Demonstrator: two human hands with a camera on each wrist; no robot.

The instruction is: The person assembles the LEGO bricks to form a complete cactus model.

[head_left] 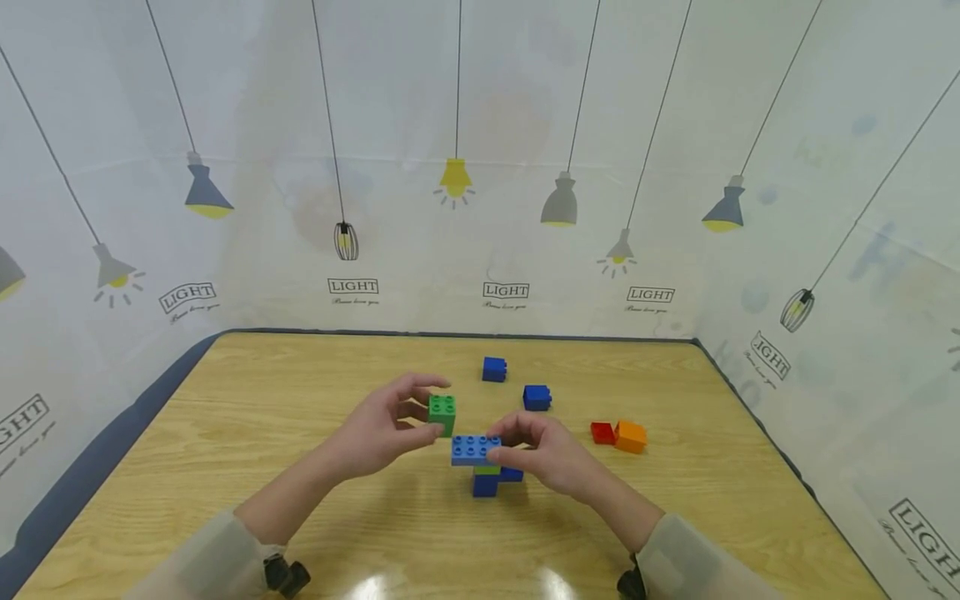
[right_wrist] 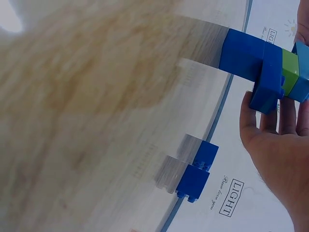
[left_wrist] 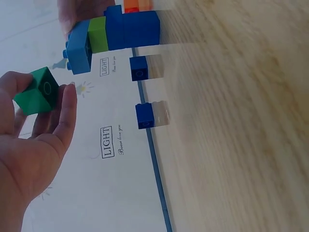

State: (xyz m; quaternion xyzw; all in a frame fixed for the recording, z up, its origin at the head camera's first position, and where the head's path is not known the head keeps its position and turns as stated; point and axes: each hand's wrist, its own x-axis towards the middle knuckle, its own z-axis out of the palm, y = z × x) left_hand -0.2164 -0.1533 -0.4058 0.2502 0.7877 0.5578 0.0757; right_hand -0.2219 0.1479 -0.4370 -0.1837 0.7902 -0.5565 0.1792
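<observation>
My left hand (head_left: 372, 431) pinches a green building brick (head_left: 442, 407) between thumb and fingers, up in the air left of a small stack. On top of that stack lies a long light blue building brick (head_left: 471, 451), studs up, whose right end my right hand (head_left: 561, 460) grips. Under it come a lime green brick (left_wrist: 98, 35) and dark blue bricks (head_left: 485, 486), one of which (right_wrist: 266, 89) juts out toward the right hand. In the left wrist view, the green brick's hollow underside shows, apart from the stack. Right fingertips partly vanish behind the stack in the right wrist view.
Two loose blue bricks (head_left: 493, 369) (head_left: 536, 397) lie behind the stack on the wooden table (head_left: 247, 400). Off to the right, a red brick (head_left: 602, 433) sits beside an orange brick (head_left: 631, 437). A light cloth backdrop (head_left: 420, 250) with printed lamps surrounds the table's far edges.
</observation>
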